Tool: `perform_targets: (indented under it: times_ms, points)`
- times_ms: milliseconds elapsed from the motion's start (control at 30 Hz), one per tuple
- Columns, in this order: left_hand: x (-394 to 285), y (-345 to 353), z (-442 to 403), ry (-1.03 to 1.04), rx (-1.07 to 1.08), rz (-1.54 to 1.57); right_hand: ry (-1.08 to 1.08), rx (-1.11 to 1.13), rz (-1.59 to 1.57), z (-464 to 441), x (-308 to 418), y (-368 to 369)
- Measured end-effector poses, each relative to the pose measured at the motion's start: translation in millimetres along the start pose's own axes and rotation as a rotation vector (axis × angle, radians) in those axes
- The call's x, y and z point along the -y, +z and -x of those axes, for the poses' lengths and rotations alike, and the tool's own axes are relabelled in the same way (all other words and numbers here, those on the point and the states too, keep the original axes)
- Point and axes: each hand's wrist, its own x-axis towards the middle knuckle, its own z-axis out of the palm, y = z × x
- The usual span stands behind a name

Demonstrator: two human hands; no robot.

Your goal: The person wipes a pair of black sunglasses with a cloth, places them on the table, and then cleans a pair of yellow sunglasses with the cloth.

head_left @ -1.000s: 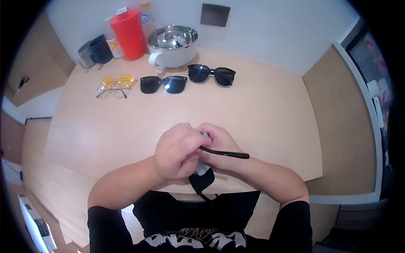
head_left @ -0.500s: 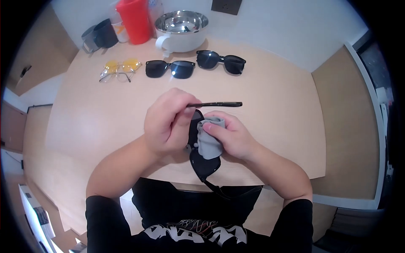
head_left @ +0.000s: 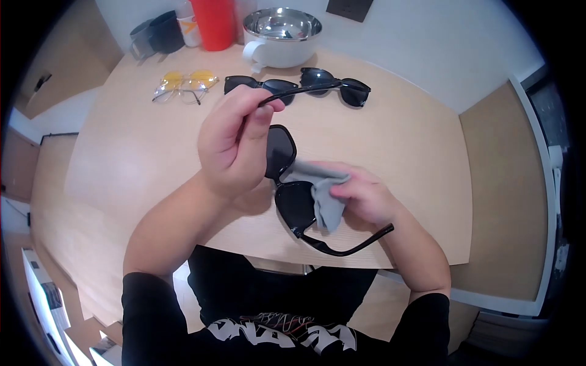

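My left hand (head_left: 238,140) grips a pair of black sunglasses (head_left: 295,206) by one temple arm near its hinge. The frame hangs down from it with both dark lenses showing, and the other arm juts out to the lower right. In my right hand (head_left: 369,194) a grey cleaning cloth (head_left: 330,207) is pinched between thumb and fingers. The cloth droops in front of the edge of the lower lens; whether it touches the lens I cannot tell.
Along the table's (head_left: 421,183) far side lie yellow-tinted glasses with a clear-lensed pair (head_left: 185,87), sunglasses (head_left: 244,82) partly behind my left hand, and more sunglasses (head_left: 336,86). Behind them stand dark mugs (head_left: 166,33), a red container (head_left: 213,24) and a white-sided steel bowl (head_left: 282,49).
My left hand has risen and turned the sunglasses, so the lower temple arm now swings out rightward. My right hand has drawn the cloth off the lenses toward the right.
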Motion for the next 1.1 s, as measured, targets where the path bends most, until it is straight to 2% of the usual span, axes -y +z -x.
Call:
perform_targets:
  times_ms: [100,200,267,433,467,600,700,867,933,1000,1100]
  points:
    - [1,-2,-2,0.047,0.004,0.015,-0.149,-0.080,-0.087,4,14,8]
    - [2,-3,-4,0.043,0.002,0.024,-0.492,-0.209,0.400,4,18,-2]
    - [1,-4,-5,0.052,0.003,0.017,-0.648,-0.183,0.513,8,21,-9]
    - [0,-3,-3,0.005,-0.022,0.049,-0.818,0.041,0.180,8,20,-22]
    - [-1,-4,-3,-0.011,-0.010,0.046,-0.759,0.005,0.236,12,24,-23]
    - [0,-3,-4,-0.007,-0.007,0.032,-0.565,-0.472,0.373,20,24,-21]
    - [0,-4,-5,-0.019,0.003,0.017,-0.601,-0.473,0.408,19,30,-20]
    - [2,-1,-3,-0.018,-0.031,0.025,-0.752,-0.385,0.755,13,28,-31]
    - [2,-1,-2,-0.028,-0.032,0.053,-0.815,-0.292,0.599,14,29,-32]
    - [3,0,-2,-0.023,-0.018,0.065,-0.866,-0.081,0.217,16,34,-35]
    - [0,1,-2,-0.024,0.022,0.064,-0.609,0.472,-0.296,12,35,-40]
